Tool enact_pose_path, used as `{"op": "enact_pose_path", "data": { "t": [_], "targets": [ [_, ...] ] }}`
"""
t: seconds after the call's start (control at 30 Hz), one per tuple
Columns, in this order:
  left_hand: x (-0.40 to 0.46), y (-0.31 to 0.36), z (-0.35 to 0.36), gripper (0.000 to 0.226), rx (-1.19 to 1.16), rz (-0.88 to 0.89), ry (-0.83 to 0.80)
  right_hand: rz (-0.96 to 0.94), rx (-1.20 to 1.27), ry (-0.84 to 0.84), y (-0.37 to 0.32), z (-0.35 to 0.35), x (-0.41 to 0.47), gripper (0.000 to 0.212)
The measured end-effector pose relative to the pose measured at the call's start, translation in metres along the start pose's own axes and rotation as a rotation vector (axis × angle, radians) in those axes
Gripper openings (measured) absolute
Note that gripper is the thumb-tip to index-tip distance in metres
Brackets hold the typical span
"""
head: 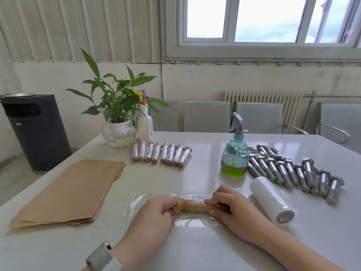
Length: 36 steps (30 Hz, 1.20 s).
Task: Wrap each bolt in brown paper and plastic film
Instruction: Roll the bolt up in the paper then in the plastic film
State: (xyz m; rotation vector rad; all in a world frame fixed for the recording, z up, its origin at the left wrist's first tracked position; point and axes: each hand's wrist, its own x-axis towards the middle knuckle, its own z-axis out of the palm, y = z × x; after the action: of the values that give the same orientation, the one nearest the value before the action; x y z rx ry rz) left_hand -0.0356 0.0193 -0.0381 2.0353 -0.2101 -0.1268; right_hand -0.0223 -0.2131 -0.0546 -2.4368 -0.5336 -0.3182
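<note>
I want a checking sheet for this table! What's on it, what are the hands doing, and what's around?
Surface: glossy white table.
Job's things: brown-paper-wrapped bolt on a clear plastic film sheet; film roll; brown paper stack; bare steel bolts; finished wrapped bolts.
Clutter: teal spray bottle, white spray bottle, potted plant.
Hands: left hand and right hand each grip an end of the bolt.
Cables: nothing seen.
Surroundings: black bin, grey chairs, radiator, window.

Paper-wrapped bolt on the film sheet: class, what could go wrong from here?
1. The plastic film sheet already looks creased, so it may bunch as both hands roll the paper-wrapped bolt.
2. The film roll lies on its side and could roll.
3. The right hand might nudge it.
</note>
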Motion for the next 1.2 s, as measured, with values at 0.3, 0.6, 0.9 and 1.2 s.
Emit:
{"op": "enact_pose_path", "data": {
  "t": [0.3, 0.6, 0.9, 1.2],
  "targets": [
    [0.003, -0.011, 0.003, 0.030, 0.437, 0.349, 0.170, 0.020, 0.011, -0.020, 0.000, -0.001, 0.000, 0.035],
    [0.013, -0.004, -0.012, 0.024, 0.229, 0.271, 0.195, -0.006, 0.014, -0.007, 0.002, -0.001, 0.001, 0.038],
    [0.006, 0.004, 0.023, 0.034, 0.874, 0.521, 0.341, -0.011, -0.026, -0.001, 0.004, 0.000, 0.002, 0.012],
    [0.011, 0.013, -0.030, 0.016, -0.056, 0.027, 0.042, -0.055, -0.062, -0.007, -0.002, -0.008, 0.003, 0.021]
  ]
}}
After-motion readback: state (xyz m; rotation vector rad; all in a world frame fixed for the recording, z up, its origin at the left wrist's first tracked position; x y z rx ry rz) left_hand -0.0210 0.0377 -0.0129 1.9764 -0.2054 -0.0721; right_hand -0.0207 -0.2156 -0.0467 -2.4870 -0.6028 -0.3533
